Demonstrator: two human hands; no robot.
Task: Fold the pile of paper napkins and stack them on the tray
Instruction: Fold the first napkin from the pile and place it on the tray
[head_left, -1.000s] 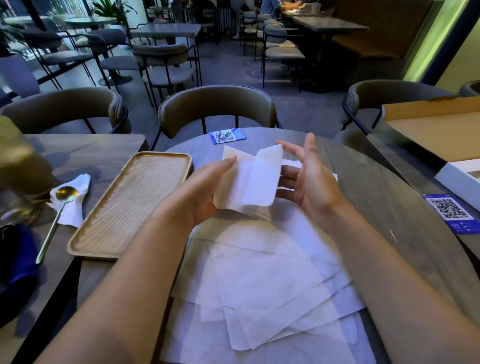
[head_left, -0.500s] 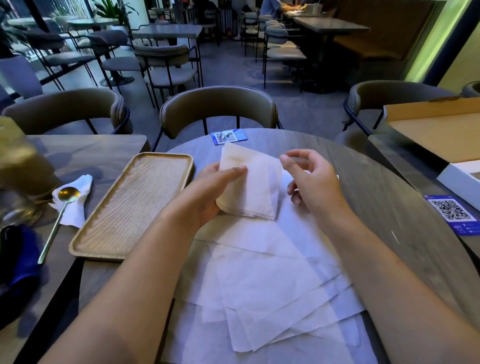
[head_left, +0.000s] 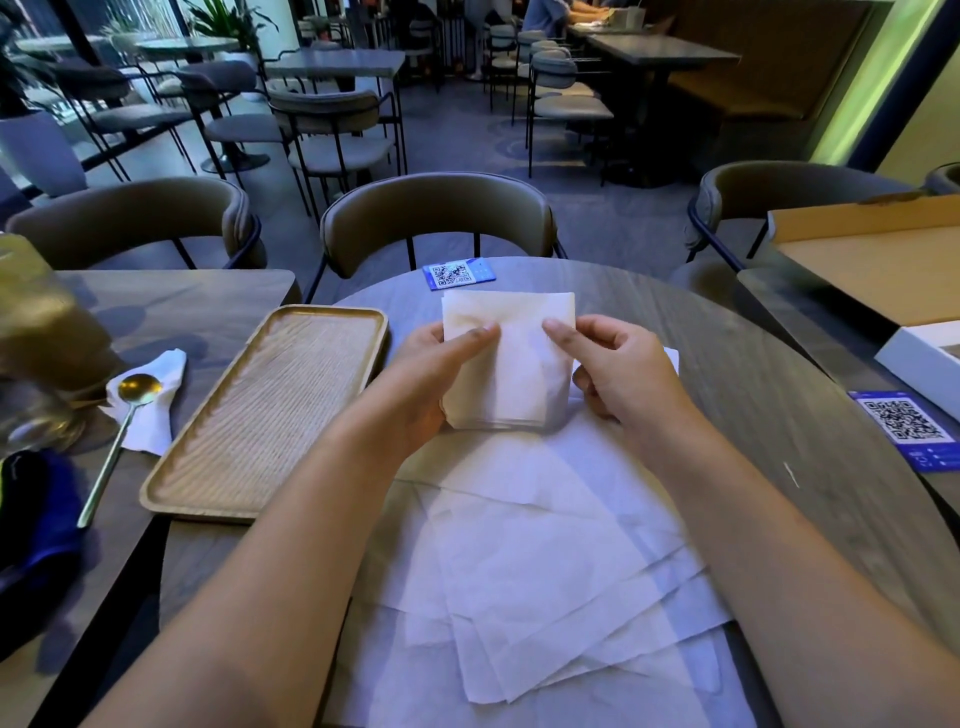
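The left hand (head_left: 431, 374) and the right hand (head_left: 618, 374) are holding one folded napkin (head_left: 511, 358) in the air above the round worktop (head_left: 753, 374), just over the far edge of the unfolded pile (head_left: 540, 561). Each grip is closing on the napkin: the left thumb is lying across its front with the fingers behind, and the right thumb and fingers are pinching its right edge. The wooden tray (head_left: 208, 488) is sitting to the left of the pile and is not yet carrying any napkin.

Risks from this position:
- The thin layers are likely to spring open if either grip is loosening before the crease is pressed flat.
- Uneven pull between the two hands is likely to skew the edges or tear the paper.
- The forearms are passing over the loose pile; a sweep toward the tray is liable to drag or scatter sheets.
- A sloppy first placement on the tray is liable to misalign the whole stack.
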